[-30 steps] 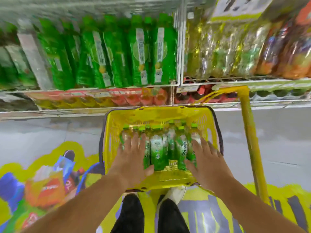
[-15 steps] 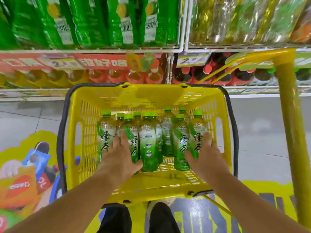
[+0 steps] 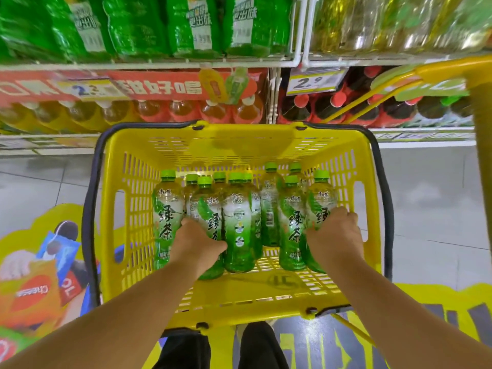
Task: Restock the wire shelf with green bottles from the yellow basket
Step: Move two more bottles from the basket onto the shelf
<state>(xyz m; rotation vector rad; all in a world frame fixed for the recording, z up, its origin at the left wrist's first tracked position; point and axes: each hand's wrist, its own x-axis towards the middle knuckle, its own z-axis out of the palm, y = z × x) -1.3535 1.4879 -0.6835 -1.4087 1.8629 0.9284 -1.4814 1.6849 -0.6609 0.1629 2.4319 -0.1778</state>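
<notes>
A yellow basket (image 3: 138, 275) stands on the floor below me and holds several upright green bottles (image 3: 239, 222) with green caps. My left hand (image 3: 198, 242) grips a green bottle (image 3: 206, 206) second from the left in the front row. My right hand (image 3: 336, 235) grips the rightmost green bottle (image 3: 320, 198). The wire shelf (image 3: 159, 61) runs across the top of the view, packed with large green bottles (image 3: 133, 25).
A lower shelf holds orange drinks (image 3: 186, 110) and dark bottles with red caps (image 3: 332, 105). A price tag (image 3: 314, 81) hangs on the shelf rail. A yellow pole (image 3: 483, 155) stands at the right. My legs (image 3: 221, 347) are just behind the basket.
Both hands went from lying flat over the bottles to curling round one bottle each. The view dropped closer to the basket.
</notes>
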